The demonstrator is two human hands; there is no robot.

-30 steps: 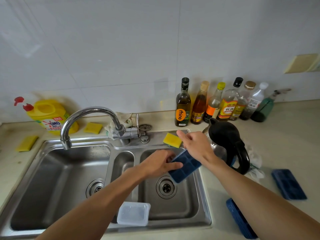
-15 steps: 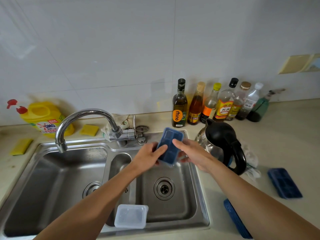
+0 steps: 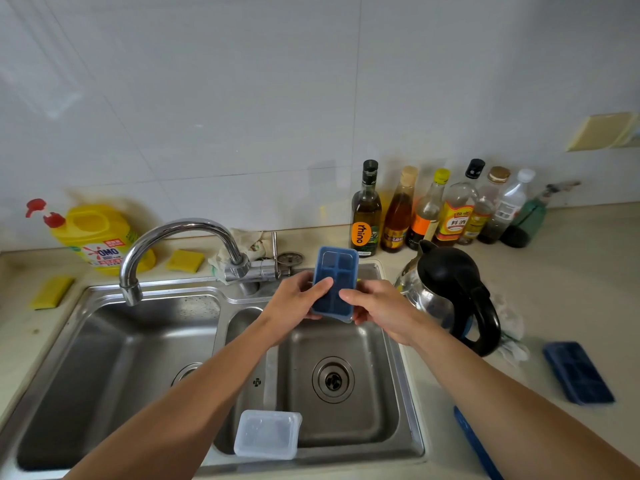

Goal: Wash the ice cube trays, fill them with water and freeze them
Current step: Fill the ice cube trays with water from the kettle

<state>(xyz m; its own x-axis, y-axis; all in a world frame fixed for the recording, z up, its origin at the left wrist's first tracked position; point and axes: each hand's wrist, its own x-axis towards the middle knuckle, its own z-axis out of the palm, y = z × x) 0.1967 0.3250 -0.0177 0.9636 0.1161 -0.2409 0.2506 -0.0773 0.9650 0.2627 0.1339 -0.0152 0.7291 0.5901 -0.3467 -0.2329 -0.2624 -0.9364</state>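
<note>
Above the right basin of the sink [image 3: 346, 457], at mid-frame, the blue ice cube tray [image 3: 335, 271] now stands nearly upright, compartments facing the camera; a second ago it hung tilted low over the drain [image 3: 333, 380]. The left hand [image 3: 294, 303] grips its lower left edge, thumb across the front. The right hand [image 3: 377, 306] pinches its lower right edge. A second tray [image 3: 576, 372] lies on the counter at lower right, beyond the kettle [image 3: 450, 289]. A third tray [image 3: 476, 445] lies at the bottom edge, and a clear plastic box [image 3: 266, 434] rests on the sink's front rim.

Blue ice cube tray [image 3: 335, 282]; yellow detergent jug [image 3: 98, 237], red cap; black kettle [image 3: 453, 289]; yellow sponges [image 3: 185, 260].
</note>
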